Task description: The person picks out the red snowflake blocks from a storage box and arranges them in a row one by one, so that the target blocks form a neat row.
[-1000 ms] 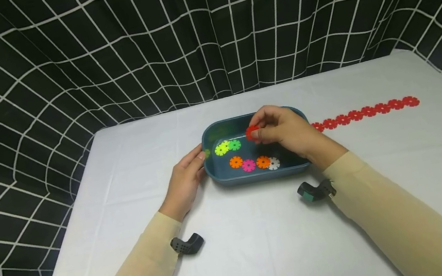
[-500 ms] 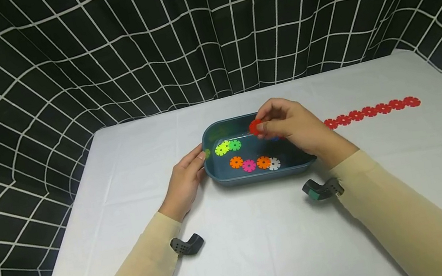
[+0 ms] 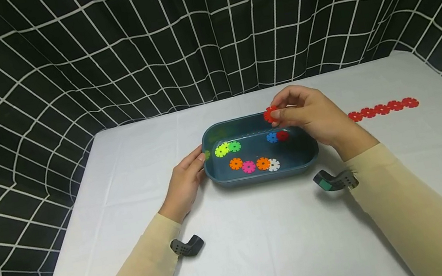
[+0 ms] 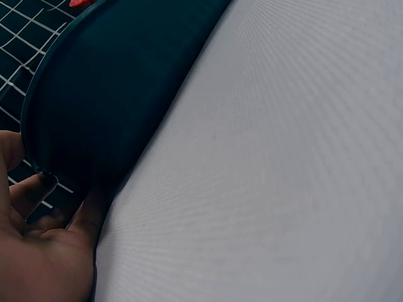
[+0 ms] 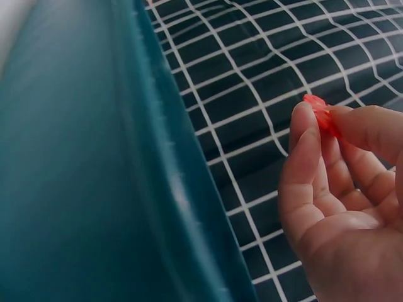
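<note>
My right hand (image 3: pixel 309 112) pinches a red notched building disc (image 3: pixel 270 114) between thumb and fingers, over the far right rim of a dark teal tray (image 3: pixel 263 176). The right wrist view shows the same red disc (image 5: pixel 320 113) at the fingertips. My left hand (image 3: pixel 184 181) holds the tray's left end, its fingers against the wall in the left wrist view. Inside the tray lie yellow discs (image 3: pixel 220 150), a green disc (image 3: pixel 234 146), a blue disc (image 3: pixel 271 137) beside a red one (image 3: pixel 282 135), two orange discs (image 3: pixel 263 163), a pink disc (image 3: pixel 249 167) and a white disc (image 3: pixel 273 165).
A row of red discs (image 3: pixel 382 109) runs across the white tablecloth (image 3: pixel 244 242) to the right of the tray; my right hand and wrist hide its near end. Behind the table hangs a black curtain (image 3: pixel 169 43) with a white grid.
My right hand has moved right and away from me, lifting the red disc from over the tray's middle to its far rim. Blue and red discs beneath have come into view. My left hand stays put.
</note>
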`<state>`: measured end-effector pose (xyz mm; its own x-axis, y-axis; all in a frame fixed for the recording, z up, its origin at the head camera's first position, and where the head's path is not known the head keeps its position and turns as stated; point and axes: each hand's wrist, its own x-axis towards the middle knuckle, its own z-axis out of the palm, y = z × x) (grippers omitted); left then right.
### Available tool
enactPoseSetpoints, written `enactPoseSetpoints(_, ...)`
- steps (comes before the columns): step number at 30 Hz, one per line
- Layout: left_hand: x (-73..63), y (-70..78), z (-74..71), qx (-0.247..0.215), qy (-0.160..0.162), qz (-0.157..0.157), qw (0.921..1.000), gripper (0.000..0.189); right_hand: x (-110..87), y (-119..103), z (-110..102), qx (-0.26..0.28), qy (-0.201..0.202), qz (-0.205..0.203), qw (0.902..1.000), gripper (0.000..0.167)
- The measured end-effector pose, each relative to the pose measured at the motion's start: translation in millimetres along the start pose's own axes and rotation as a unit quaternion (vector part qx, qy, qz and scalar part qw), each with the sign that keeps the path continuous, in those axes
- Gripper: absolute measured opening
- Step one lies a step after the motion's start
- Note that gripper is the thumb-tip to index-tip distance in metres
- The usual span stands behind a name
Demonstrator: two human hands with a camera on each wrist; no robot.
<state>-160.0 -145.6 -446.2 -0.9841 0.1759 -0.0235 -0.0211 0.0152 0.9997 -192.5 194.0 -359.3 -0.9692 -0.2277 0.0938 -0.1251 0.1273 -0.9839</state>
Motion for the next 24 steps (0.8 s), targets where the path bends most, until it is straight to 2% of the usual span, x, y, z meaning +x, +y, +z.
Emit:
enactPoseSetpoints(9,-1.1,0.5,0.6,-0.012,0.002,-0.002,0.9999,0.054,-1.0,0,-21,-0.029,0.027,-0.004,0.9992,0.027)
enactPoseSetpoints(24,-1.2,1.3,1.1,-0.012,0.001,-0.001,0.9999,0.055,1.9,5,-41,0.003,0.063,0.002,0.9980,0.028)
